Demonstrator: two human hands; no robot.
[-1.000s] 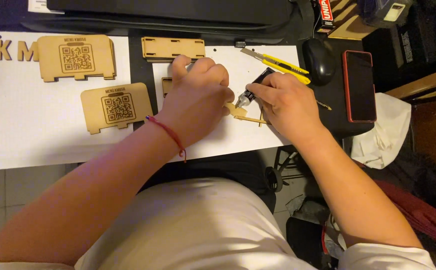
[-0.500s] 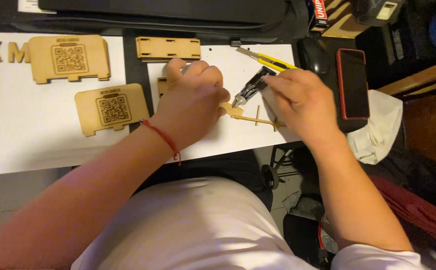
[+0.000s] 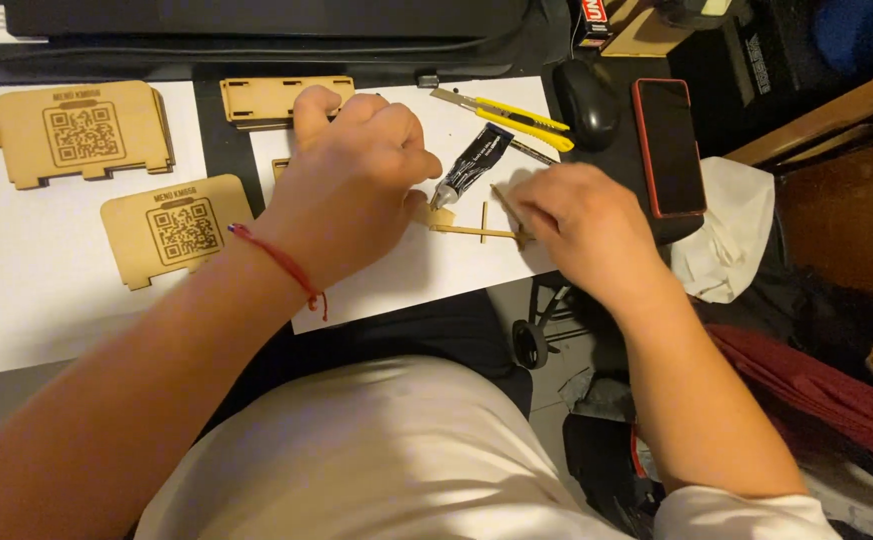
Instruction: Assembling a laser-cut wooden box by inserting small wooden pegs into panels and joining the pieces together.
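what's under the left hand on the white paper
Beneath the left hand lies the white paper sheet, with a small wooden piece poking out by the thumb. Another wooden edge shows at its left; the rest is covered.

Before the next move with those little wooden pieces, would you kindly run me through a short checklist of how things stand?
1. Left hand steadies the small wooden piece: ok, fingers rest on it.
2. Right hand at the thin wooden strip: ok, touching its end.
3. Glue tube out of hand: ok, lying on the white sheet.
4. Glue tube capped: cannot tell.
5. Yellow utility knife away from both hands: ok.
6. Knife blade retracted: cannot tell.
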